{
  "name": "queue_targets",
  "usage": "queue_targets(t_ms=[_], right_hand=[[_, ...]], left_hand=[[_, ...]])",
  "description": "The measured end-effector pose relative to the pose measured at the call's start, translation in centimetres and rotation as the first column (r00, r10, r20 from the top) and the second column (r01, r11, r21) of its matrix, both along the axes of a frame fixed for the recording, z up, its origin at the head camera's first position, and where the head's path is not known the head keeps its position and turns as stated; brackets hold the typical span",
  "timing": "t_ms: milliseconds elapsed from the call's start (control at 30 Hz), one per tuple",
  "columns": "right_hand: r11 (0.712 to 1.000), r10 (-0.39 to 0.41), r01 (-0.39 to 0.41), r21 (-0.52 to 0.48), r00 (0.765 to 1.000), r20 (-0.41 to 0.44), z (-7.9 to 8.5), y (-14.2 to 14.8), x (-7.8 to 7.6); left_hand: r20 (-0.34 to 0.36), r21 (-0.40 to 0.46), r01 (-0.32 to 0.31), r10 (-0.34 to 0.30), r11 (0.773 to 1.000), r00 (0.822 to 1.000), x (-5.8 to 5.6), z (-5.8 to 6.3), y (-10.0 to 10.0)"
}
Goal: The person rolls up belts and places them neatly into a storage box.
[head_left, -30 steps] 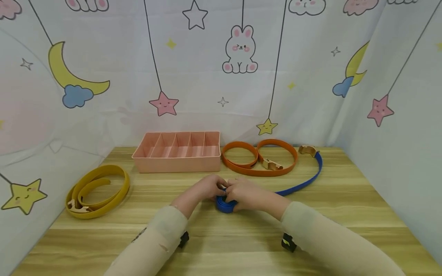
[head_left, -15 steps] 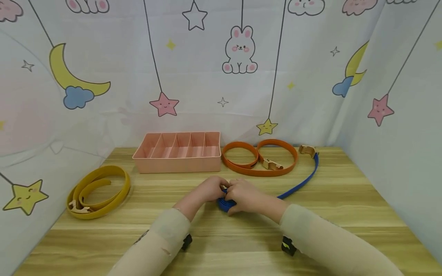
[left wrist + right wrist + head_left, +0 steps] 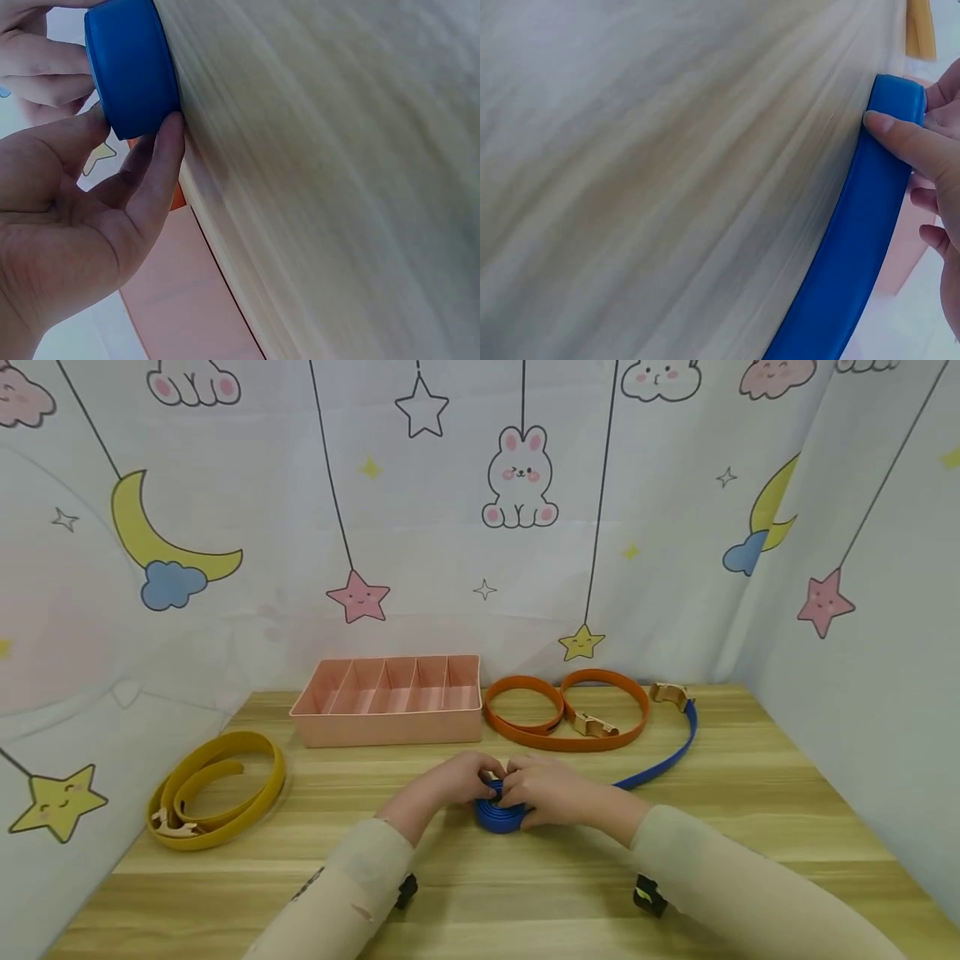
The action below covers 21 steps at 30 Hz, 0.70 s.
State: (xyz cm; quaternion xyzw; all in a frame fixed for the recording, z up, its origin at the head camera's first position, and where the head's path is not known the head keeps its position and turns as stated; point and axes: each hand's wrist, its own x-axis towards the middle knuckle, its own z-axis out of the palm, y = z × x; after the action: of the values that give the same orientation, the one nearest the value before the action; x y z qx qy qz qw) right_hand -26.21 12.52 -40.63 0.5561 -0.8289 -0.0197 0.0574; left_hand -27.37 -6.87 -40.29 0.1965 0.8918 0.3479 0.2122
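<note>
A blue belt stands on edge on the wooden table, its near part rolled into a tight coil [image 3: 500, 820]. My left hand [image 3: 459, 778] grips the coil's left side, and in the left wrist view the thumb and fingers pinch the blue roll [image 3: 133, 71]. From the right, my right hand [image 3: 561, 789] holds the same coil; in the right wrist view its thumb [image 3: 900, 135] presses the outer face of the blue strap [image 3: 855, 247]. The unrolled strap runs back right from the coil to a gold buckle [image 3: 670, 695].
A pink tray [image 3: 393, 728] with several compartments stands at the back. An orange belt [image 3: 581, 743] lies in two loops to its right. A yellow belt [image 3: 217, 835] is loosely coiled at the left. A patterned cloth [image 3: 420, 527] hangs behind the table.
Both hands and the coil have shifted slightly right, and more of the coil's top now shows between the hands. The unrolled strap bent inward, then bowed out again. The head view has tilted slightly.
</note>
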Motion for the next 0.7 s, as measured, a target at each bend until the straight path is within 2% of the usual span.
queue_targets(t_ms=[67, 167, 300, 467, 633, 700], right_hand=[[1.0, 0.008, -0.008, 0.003, 1.0, -0.012, -0.1, -0.1, 0.0], [1.0, -0.008, 0.008, 0.015, 1.0, -0.01, 0.0, -0.4, 0.1], [0.998, -0.061, 0.061, 0.015, 0.998, 0.003, 0.0, -1.1, 0.2], [0.99, -0.135, 0.135, -0.045, 0.991, -0.006, -0.4, -2.1, 0.6], [0.973, -0.21, 0.209, -0.097, 0.978, 0.006, -0.7, -2.5, 1.3], [0.97, -0.223, 0.222, -0.102, 0.975, 0.006, -0.7, -2.5, 1.5]], left_hand=[[-0.007, 0.003, 0.0, 0.0, 1.0, 1.0, 0.1, -0.1, 0.1], [-0.058, -0.024, -0.011, 0.01, 1.0, 0.998, 0.2, -0.2, 0.3], [-0.124, -0.062, -0.072, 0.064, 0.995, 0.99, 0.2, -0.5, 0.4], [-0.061, -0.019, -0.184, 0.183, 0.983, 0.981, 0.5, -0.6, 0.5], [-0.087, -0.035, -0.144, 0.141, 0.989, 0.986, 0.6, -0.4, 0.8], [-0.076, -0.044, -0.134, 0.13, 0.99, 0.989, 0.6, -0.3, 1.0]])
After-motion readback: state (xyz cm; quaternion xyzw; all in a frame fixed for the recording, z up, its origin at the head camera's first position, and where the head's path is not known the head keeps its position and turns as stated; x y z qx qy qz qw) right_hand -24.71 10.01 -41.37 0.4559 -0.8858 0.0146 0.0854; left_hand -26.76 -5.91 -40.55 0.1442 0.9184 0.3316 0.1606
